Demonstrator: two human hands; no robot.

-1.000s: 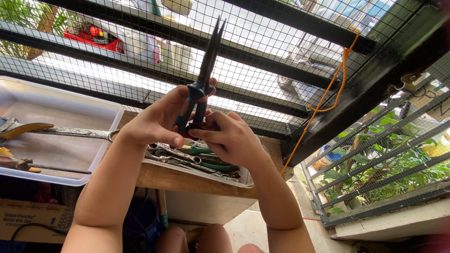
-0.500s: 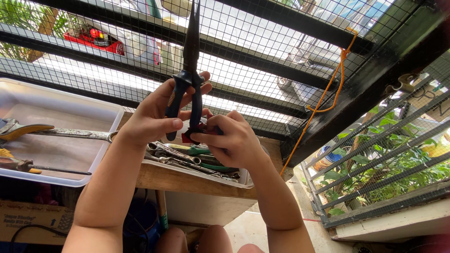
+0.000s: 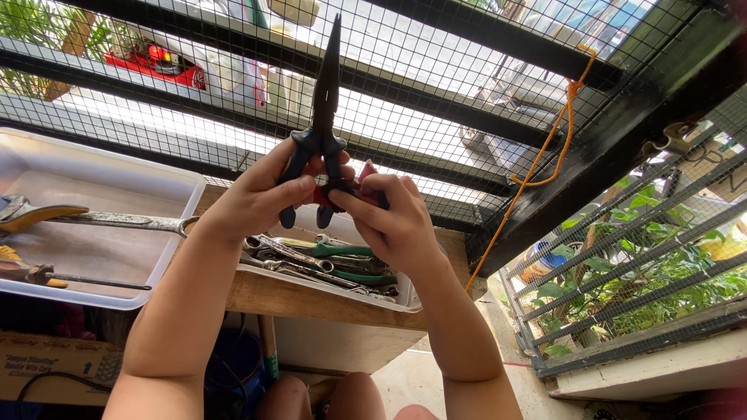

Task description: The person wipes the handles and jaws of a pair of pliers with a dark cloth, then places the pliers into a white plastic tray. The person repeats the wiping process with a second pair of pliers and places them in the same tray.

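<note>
My left hand (image 3: 253,198) grips long-nose pliers (image 3: 323,109) by their dark blue handles, jaws closed and pointing straight up against the wire mesh. My right hand (image 3: 389,218) is closed on a small red object (image 3: 366,173), pressed against the pliers' handles. Both hands hover above a small white tray (image 3: 327,286) packed with several wrenches and green-handled tools.
A larger white tray (image 3: 117,175) at the left holds an adjustable wrench (image 3: 101,219) and a screwdriver (image 3: 70,275). Both trays rest on a wooden shelf (image 3: 311,303). Black-framed wire mesh (image 3: 467,78) surrounds the space; an orange cord (image 3: 556,140) hangs at right. Plants stand outside.
The pliers' jaws and handles have closed and the tool stands more upright. My right hand rose with the red object up against the handles.
</note>
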